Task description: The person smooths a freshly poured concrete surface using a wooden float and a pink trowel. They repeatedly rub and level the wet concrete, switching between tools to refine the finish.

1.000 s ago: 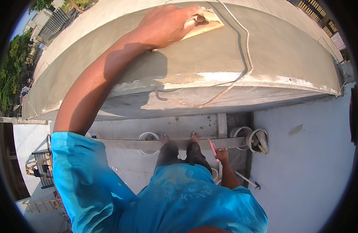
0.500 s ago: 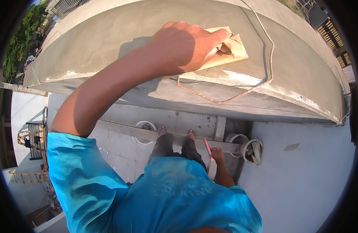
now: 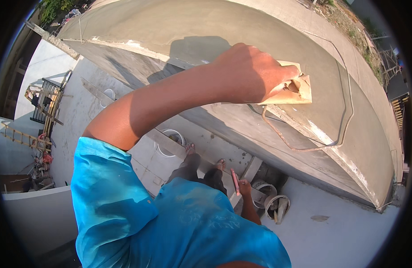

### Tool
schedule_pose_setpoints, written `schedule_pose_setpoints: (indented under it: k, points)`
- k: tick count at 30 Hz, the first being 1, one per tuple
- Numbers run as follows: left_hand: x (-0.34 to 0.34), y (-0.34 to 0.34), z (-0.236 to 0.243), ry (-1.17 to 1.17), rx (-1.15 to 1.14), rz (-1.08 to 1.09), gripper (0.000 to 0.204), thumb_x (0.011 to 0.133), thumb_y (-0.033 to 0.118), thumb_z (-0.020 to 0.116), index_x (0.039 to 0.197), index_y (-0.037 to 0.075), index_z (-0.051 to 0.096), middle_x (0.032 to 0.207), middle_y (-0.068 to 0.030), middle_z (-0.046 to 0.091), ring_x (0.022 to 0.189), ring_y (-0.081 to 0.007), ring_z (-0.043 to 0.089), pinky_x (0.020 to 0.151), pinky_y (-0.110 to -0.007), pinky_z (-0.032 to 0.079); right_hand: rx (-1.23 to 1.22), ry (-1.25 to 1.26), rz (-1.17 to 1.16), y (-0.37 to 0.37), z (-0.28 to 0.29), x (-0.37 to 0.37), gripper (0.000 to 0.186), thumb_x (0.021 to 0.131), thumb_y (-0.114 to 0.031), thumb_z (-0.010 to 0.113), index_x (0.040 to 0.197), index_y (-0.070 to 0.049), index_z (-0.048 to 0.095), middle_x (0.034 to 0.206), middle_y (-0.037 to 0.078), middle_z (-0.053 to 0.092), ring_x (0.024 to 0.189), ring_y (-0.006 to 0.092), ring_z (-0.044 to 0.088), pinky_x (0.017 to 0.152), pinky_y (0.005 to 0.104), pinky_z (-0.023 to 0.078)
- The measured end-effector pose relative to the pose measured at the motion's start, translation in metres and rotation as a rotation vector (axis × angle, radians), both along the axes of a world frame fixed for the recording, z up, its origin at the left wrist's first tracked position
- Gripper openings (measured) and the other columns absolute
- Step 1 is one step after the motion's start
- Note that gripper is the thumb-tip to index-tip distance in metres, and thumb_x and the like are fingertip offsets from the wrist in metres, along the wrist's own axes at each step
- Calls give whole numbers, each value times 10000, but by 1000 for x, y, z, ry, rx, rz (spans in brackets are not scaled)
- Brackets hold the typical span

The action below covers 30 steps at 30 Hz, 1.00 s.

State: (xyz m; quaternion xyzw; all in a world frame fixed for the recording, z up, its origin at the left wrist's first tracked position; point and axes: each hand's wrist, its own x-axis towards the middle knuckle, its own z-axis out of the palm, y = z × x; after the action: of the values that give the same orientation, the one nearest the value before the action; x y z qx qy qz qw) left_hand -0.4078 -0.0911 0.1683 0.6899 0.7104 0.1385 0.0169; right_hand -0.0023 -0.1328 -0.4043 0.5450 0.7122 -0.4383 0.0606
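Note:
My left arm reaches across a curved ledge of smooth grey plaster (image 3: 241,27). At its end my left hand (image 3: 248,73) is closed round the handle of a tan hand float (image 3: 299,94). The float lies flat on the plaster at the ledge's near edge, beside a bent metal rod (image 3: 304,148). Lower down, close to my body, my right hand (image 3: 244,186) is wrapped round a slim pinkish-red tool (image 3: 235,181). This tool shows nearly edge-on, so its kind is unclear.
A long board (image 3: 170,144) runs below the wall, by my feet. One white bucket (image 3: 181,135) stands behind it. Two more, a white bucket (image 3: 260,203) and a bucket with tools (image 3: 272,210), stand right of my right hand. A bamboo ladder (image 3: 25,137) lies far left.
The whole view has turned, so the ledge now slopes down to the right. My left hand still presses the float near the rod. The right hand keeps its hold on the pinkish-red tool.

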Motion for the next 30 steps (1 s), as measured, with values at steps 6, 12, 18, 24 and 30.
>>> schedule_pose_setpoints:
  k: [6, 12, 18, 24, 30]
  points:
    - [-243, -145, -17, 277, 80, 766, 439, 1003, 344, 482, 1354, 85, 540, 1058, -205, 700, 1021, -398, 648, 857, -487, 506, -127, -36, -34, 21, -1, 25, 300, 877, -300, 637, 929, -14, 708, 811, 118, 717, 748, 196, 690, 697, 367, 535]
    - [-249, -95, -18, 162, 48, 659, 430, 976, 276, 502, 1377, 125, 537, 1015, -186, 710, 937, -382, 667, 813, -498, 514, 16, 62, 65, 19, 37, -14, 322, 844, -313, 661, 991, -29, 700, 846, 161, 716, 785, 259, 704, 708, 372, 537]
    - [-147, -90, 4, -6, 11, 177, 356, 983, 332, 525, 1262, 123, 596, 778, -155, 693, 740, -356, 675, 654, -482, 513, 21, 424, 526, 10, 174, -225, 330, 828, -129, 721, 1132, -18, 655, 857, 82, 696, 746, 137, 651, 673, 304, 535]
    - [-287, -262, -11, 106, 41, 755, 383, 974, 319, 506, 1281, 105, 587, 819, -155, 703, 772, -359, 680, 682, -433, 525, 310, 784, 682, -21, 326, -377, 471, 777, -109, 749, 1230, -58, 629, 941, 104, 627, 830, 228, 640, 699, 365, 530]
    - [-263, -458, -114, -307, 538, 1271, 328, 979, 259, 539, 1189, 14, 600, 779, -231, 662, 732, -412, 659, 675, -477, 487, 604, 1152, 943, -59, 394, -512, 563, 710, -33, 685, 1264, 4, 587, 982, 148, 599, 832, 270, 610, 702, 359, 506]
